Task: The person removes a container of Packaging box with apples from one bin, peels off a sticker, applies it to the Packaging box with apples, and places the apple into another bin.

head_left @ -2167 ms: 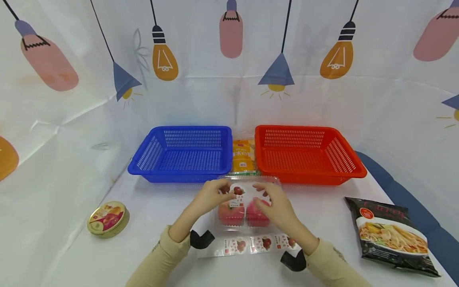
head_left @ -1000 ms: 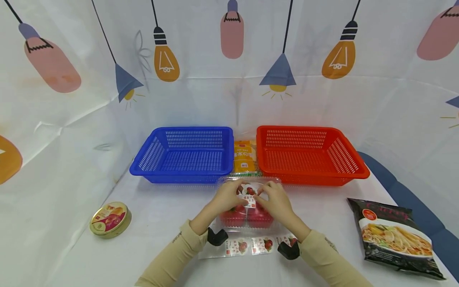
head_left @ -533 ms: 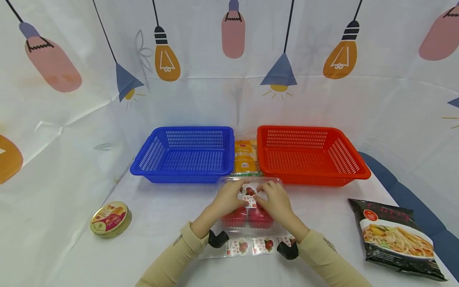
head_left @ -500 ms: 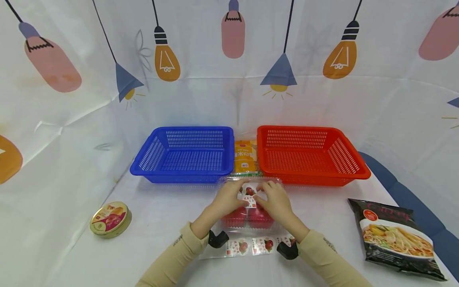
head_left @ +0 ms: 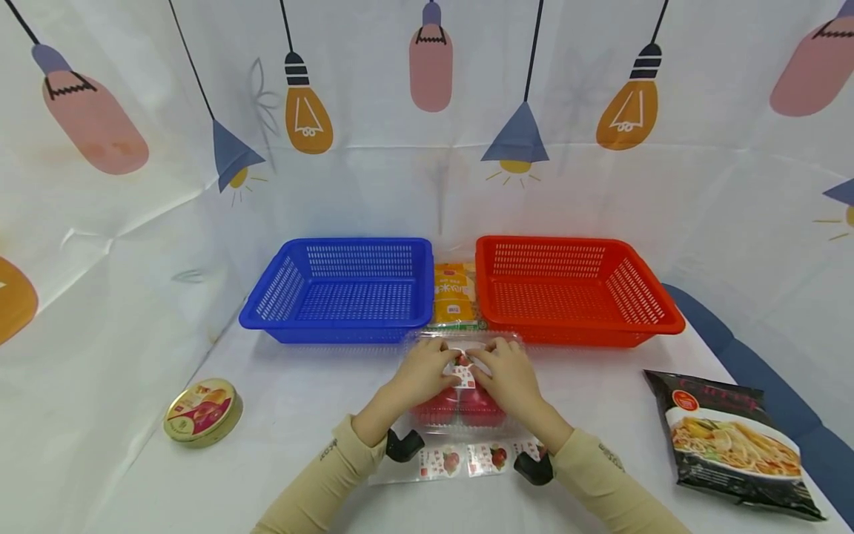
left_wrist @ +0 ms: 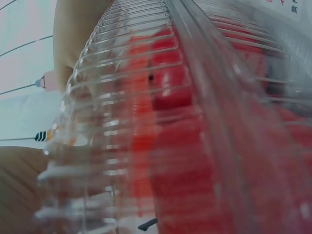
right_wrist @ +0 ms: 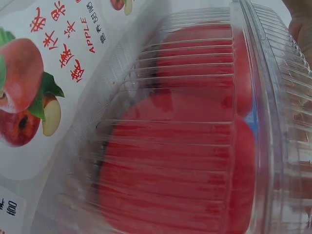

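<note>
A clear plastic clamshell box [head_left: 460,428] holding red apples [head_left: 483,409] sits in the middle of the table. On its lid lies a white sticker [head_left: 463,377] printed with an apple. My left hand [head_left: 420,371] rests over the lid's left half, thumb and forefinger at the sticker's left edge. From the other side my right hand [head_left: 510,373] touches the right edge with bent, relaxed fingers. Both wrist views look closely at the ribbed box wall [left_wrist: 117,97] and the red fruit [right_wrist: 170,165]. A strip of similar stickers [head_left: 442,463] lies before the box.
Behind the box stand a blue basket [head_left: 333,331] and a red basket [head_left: 580,337], with a yellow food packet [head_left: 454,293] between them. A round gold tin [head_left: 203,413] lies at left. A black noodle packet [head_left: 734,445] lies at right.
Since the earliest frame my left hand has moved right with the sticker, towards the lid's middle. Lately the fingers of both hands have drawn closer together over it.
</note>
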Action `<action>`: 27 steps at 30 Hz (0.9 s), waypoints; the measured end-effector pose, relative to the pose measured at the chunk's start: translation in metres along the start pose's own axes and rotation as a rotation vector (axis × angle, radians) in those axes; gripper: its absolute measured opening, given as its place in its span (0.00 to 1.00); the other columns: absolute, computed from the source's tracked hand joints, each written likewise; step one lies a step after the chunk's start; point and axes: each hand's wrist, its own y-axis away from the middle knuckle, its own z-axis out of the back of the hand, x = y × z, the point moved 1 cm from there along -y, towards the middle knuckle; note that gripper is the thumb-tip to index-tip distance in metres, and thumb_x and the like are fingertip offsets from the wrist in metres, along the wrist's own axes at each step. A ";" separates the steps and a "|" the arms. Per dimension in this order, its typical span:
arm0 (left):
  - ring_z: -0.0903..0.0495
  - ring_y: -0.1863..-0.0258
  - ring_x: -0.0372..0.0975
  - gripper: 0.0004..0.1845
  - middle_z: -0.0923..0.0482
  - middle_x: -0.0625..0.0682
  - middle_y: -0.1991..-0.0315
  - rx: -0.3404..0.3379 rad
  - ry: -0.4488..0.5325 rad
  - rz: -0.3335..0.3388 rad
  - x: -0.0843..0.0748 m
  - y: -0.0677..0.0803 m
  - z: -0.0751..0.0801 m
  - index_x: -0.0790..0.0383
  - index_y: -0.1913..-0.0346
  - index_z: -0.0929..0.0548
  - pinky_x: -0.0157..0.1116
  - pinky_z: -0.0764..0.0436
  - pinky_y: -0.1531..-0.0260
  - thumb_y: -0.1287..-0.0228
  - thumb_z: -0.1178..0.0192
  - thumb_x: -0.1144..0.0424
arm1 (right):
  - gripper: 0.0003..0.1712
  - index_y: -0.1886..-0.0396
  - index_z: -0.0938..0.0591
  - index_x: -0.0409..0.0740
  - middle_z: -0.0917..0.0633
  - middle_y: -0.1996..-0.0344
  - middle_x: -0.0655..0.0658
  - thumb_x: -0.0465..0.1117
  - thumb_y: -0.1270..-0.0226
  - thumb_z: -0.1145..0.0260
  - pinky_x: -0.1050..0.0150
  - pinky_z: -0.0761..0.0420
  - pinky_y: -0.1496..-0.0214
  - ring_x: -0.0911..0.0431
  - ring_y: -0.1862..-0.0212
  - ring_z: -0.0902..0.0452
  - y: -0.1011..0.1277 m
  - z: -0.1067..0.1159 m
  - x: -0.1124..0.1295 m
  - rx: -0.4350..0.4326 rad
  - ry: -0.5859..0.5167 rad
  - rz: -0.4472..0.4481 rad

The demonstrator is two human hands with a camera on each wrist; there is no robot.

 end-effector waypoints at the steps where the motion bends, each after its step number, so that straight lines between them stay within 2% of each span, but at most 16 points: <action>1: 0.30 0.61 0.42 0.18 0.26 0.50 0.63 0.001 -0.010 -0.002 0.000 0.000 0.000 0.56 0.53 0.18 0.36 0.28 0.61 0.46 0.34 0.53 | 0.15 0.56 0.16 0.51 0.24 0.65 0.44 0.45 0.45 0.31 0.57 0.28 0.64 0.49 0.65 0.31 0.000 0.000 0.000 -0.002 0.004 0.001; 10: 0.35 0.62 0.42 0.20 0.29 0.50 0.65 -0.004 -0.054 0.003 0.000 0.002 0.000 0.54 0.51 0.18 0.35 0.34 0.66 0.47 0.34 0.51 | 0.15 0.57 0.16 0.52 0.24 0.64 0.44 0.47 0.44 0.32 0.56 0.27 0.61 0.49 0.63 0.31 0.001 0.000 0.001 0.015 0.060 0.013; 12: 0.34 0.59 0.43 0.19 0.28 0.50 0.63 -0.012 -0.067 -0.006 0.001 0.004 0.001 0.53 0.53 0.17 0.36 0.34 0.64 0.47 0.34 0.50 | 0.16 0.56 0.16 0.51 0.23 0.63 0.43 0.47 0.46 0.31 0.56 0.27 0.60 0.48 0.62 0.30 0.003 0.003 0.000 0.017 0.052 -0.004; 15: 0.34 0.54 0.47 0.19 0.28 0.52 0.56 -0.019 -0.031 0.013 0.003 0.009 0.003 0.52 0.52 0.18 0.41 0.34 0.60 0.47 0.35 0.49 | 0.19 0.54 0.17 0.48 0.23 0.60 0.41 0.46 0.48 0.29 0.52 0.27 0.56 0.46 0.58 0.30 0.008 0.010 -0.006 -0.009 -0.003 -0.067; 18: 0.36 0.48 0.51 0.22 0.29 0.55 0.48 -0.060 0.087 0.079 0.010 0.021 0.008 0.52 0.47 0.21 0.47 0.36 0.57 0.45 0.36 0.49 | 0.26 0.48 0.21 0.44 0.24 0.56 0.38 0.45 0.48 0.29 0.47 0.28 0.53 0.43 0.55 0.31 0.018 0.019 -0.017 -0.057 -0.098 -0.163; 21: 0.37 0.46 0.55 0.27 0.31 0.59 0.45 -0.142 0.252 0.173 0.021 0.036 0.012 0.55 0.42 0.26 0.54 0.38 0.53 0.44 0.36 0.51 | 0.33 0.41 0.28 0.40 0.27 0.49 0.33 0.43 0.47 0.30 0.40 0.31 0.49 0.39 0.49 0.34 0.030 0.026 -0.033 -0.065 -0.228 -0.255; 25: 0.36 0.43 0.59 0.33 0.34 0.65 0.43 -0.230 0.451 0.295 0.041 0.054 0.008 0.61 0.36 0.33 0.62 0.39 0.49 0.43 0.37 0.53 | 0.39 0.33 0.41 0.36 0.35 0.41 0.29 0.42 0.41 0.35 0.37 0.33 0.45 0.34 0.42 0.38 0.043 0.030 -0.050 0.026 -0.501 -0.392; 27: 0.37 0.41 0.61 0.36 0.38 0.68 0.40 -0.220 0.600 0.355 0.050 0.060 0.002 0.64 0.34 0.39 0.63 0.39 0.47 0.41 0.39 0.54 | 0.41 0.32 0.47 0.34 0.39 0.38 0.28 0.42 0.38 0.38 0.39 0.32 0.45 0.33 0.40 0.40 0.048 0.029 -0.055 0.102 -0.669 -0.471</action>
